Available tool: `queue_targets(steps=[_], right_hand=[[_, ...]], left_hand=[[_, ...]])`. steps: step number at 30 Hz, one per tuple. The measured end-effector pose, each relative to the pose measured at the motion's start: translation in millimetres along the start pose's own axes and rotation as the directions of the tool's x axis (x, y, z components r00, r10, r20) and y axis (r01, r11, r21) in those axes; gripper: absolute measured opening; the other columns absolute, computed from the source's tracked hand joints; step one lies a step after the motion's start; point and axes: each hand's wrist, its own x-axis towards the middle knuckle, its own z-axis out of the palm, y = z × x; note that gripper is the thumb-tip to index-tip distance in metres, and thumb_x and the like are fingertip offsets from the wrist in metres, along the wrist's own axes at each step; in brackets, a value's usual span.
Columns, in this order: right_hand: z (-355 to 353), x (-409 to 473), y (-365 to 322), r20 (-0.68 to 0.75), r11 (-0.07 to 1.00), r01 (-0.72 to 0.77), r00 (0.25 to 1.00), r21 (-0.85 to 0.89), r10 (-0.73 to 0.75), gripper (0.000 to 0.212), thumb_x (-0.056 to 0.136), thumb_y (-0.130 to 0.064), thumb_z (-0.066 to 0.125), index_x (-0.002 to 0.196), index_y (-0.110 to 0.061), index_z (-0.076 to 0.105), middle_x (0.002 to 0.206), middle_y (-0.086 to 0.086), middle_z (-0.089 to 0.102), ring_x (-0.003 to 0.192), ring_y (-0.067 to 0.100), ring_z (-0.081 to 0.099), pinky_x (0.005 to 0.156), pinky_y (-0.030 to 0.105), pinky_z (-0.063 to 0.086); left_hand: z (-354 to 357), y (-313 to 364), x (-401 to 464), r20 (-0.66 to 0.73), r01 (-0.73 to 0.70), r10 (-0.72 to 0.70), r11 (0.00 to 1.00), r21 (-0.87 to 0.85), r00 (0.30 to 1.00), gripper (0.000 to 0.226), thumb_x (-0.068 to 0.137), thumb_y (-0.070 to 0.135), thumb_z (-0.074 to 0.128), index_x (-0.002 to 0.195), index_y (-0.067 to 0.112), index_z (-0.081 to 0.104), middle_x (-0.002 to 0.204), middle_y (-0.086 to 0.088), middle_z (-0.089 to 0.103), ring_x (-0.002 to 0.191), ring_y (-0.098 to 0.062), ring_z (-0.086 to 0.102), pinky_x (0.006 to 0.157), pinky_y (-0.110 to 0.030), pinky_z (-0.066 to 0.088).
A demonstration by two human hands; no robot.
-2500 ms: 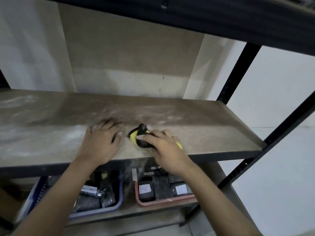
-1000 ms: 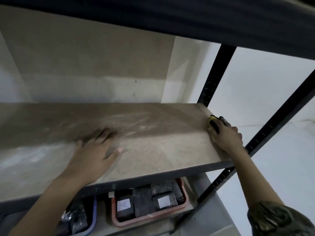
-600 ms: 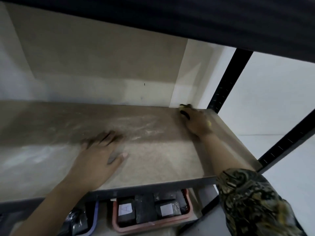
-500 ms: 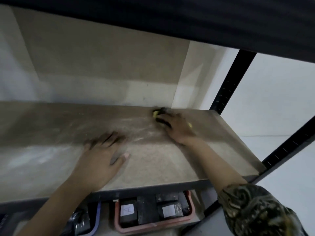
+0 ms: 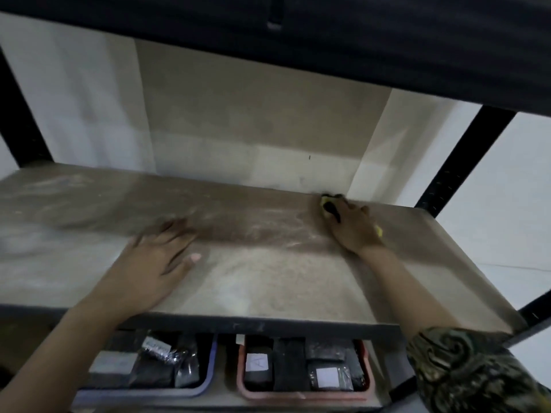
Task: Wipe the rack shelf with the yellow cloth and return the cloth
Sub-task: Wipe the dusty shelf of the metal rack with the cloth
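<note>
**Wiping the far right corner**

The right hand (image 5: pixel 356 226) grips the yellow cloth (image 5: pixel 327 203), pressing it onto the shelf (image 5: pixel 268 278) at the far right corner. The left hand (image 5: pixel 155 263) lies flat, fingers straight, likely for bracing.

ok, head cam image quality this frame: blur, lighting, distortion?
Head view: soft all over, with motion smear worst on the left hand and the shelf around it. The right hand on the yellow cloth is a little crisper. Lighting is dim and uneven, the shelf's front paler than its shadowed back. Wide-angle bend slants the rack post.
</note>
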Motion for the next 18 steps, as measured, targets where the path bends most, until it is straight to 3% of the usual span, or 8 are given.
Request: queue_targets(steps=[2,4,6,7,11,13,15,18], right_hand=[[5,-24,-45,0.048,0.972,0.233,0.971,0.013,-0.234,0.045,0.095,-0.033,0.041,0.140,-0.028,0.038,0.144,0.010,0.044,0.124,0.035,0.043,0.105,0.041,0.035],[12,-55,-79,0.097,0.884,0.457,0.880,0.094,-0.465,0.049,0.093,-0.026,0.046,0.141,-0.032,0.036,0.145,0.009,0.043,0.128,0.031,0.042,0.105,0.040,0.036],[13,-73,-85,0.137,0.815,0.548,0.807,0.191,-0.574,0.049,0.094,-0.026,0.045,0.140,-0.038,0.034,0.146,0.007,0.044,0.131,0.030,0.043,0.105,0.043,0.038],[5,-73,-80,0.131,0.815,0.534,0.812,0.224,-0.568,0.050,0.094,-0.026,0.044,0.140,-0.042,0.033,0.143,0.007,0.047,0.128,0.030,0.047,0.104,0.044,0.041],[-18,-26,-24,-0.183,0.933,0.321,0.939,0.162,-0.292,0.038,0.094,-0.034,0.047,0.129,-0.022,0.052,0.129,0.014,0.060,0.112,0.036,0.059,0.098,0.044,0.045],[-16,-4,6,-0.168,0.999,0.001,0.986,0.051,0.008,0.039,0.096,-0.042,0.040,0.123,-0.016,0.051,0.124,0.017,0.061,0.111,0.040,0.055,0.099,0.046,0.041],[-1,8,13,-0.094,0.983,-0.184,0.979,-0.005,0.182,0.041,0.097,-0.039,0.036,0.125,-0.011,0.045,0.128,0.022,0.055,0.118,0.044,0.046,0.101,0.049,0.037],[15,18,-21,-0.069,0.992,-0.117,0.991,-0.038,0.114,0.043,0.098,-0.032,0.036,0.135,-0.012,0.039,0.136,0.022,0.048,0.122,0.044,0.040,0.101,0.049,0.033]], left_hand=[[-2,-13,-4,-0.018,0.041,-0.041,0.999,-0.017,0.999,0.068,0.080,0.062,0.019,0.139,0.034,0.036,0.155,0.009,0.024,0.144,-0.008,0.013,0.118,-0.043,0.014],[-1,-21,-8,-0.028,0.055,-0.057,0.996,-0.065,0.998,0.065,0.081,0.061,0.022,0.139,0.036,0.036,0.154,0.010,0.026,0.144,-0.007,0.012,0.116,-0.045,0.012],[3,-25,-11,-0.037,0.053,-0.056,0.994,-0.092,0.998,0.064,0.081,0.064,0.021,0.139,0.038,0.036,0.153,0.013,0.027,0.143,-0.004,0.011,0.115,-0.046,0.009],[4,-26,-12,-0.041,0.051,-0.055,0.994,-0.096,0.998,0.062,0.084,0.065,0.022,0.139,0.040,0.035,0.152,0.014,0.027,0.142,-0.003,0.011,0.115,-0.047,0.007],[10,-28,-8,-0.065,0.049,-0.055,0.995,-0.089,0.996,0.049,0.089,0.057,0.032,0.137,0.047,0.032,0.152,0.015,0.028,0.143,-0.005,0.014,0.116,-0.048,0.006],[11,-30,-7,-0.078,0.041,-0.047,0.996,-0.082,0.996,0.046,0.091,0.055,0.035,0.136,0.047,0.032,0.152,0.015,0.029,0.143,-0.006,0.014,0.116,-0.046,0.009],[12,-32,-7,-0.092,0.023,-0.030,0.997,-0.078,0.995,0.052,0.087,0.062,0.027,0.136,0.047,0.034,0.151,0.015,0.031,0.143,-0.005,0.016,0.114,-0.043,0.014],[11,-32,-6,-0.113,0.009,-0.018,0.997,-0.076,0.993,0.065,0.077,0.066,0.016,0.134,0.045,0.037,0.150,0.015,0.033,0.142,-0.005,0.018,0.111,-0.039,0.018]])
